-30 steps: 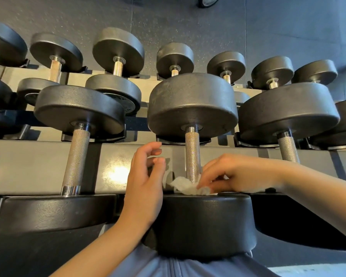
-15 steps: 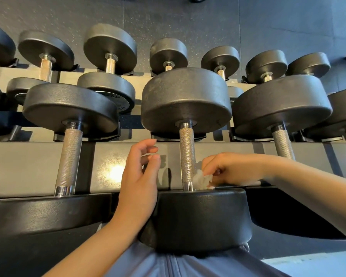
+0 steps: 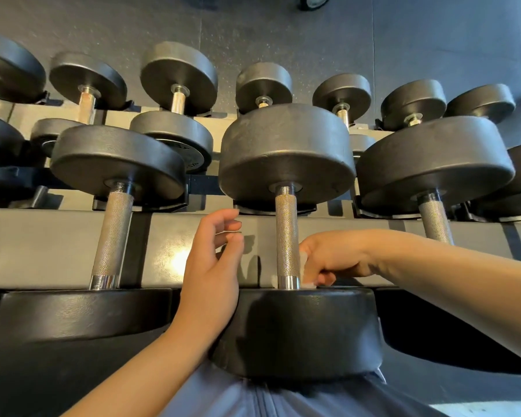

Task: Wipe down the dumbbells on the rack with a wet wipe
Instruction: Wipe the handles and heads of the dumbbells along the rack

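Wipe point(image 3: 303, 267) (mostly hidden) bunched in right hand point(image 3: 333, 257) against dumbbell handle point(image 3: 287, 236).

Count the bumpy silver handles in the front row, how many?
3: the left handle, the middle handle, and the right handle. Others may be hidden at the edges.

Open gaps flank the knurled handle point(image 3: 287, 236); dumbbell heads point(image 3: 286, 152) block above and below

No lettering is readable; faint marks on one rear dumbbell point(image 3: 175, 139) are too blurred.
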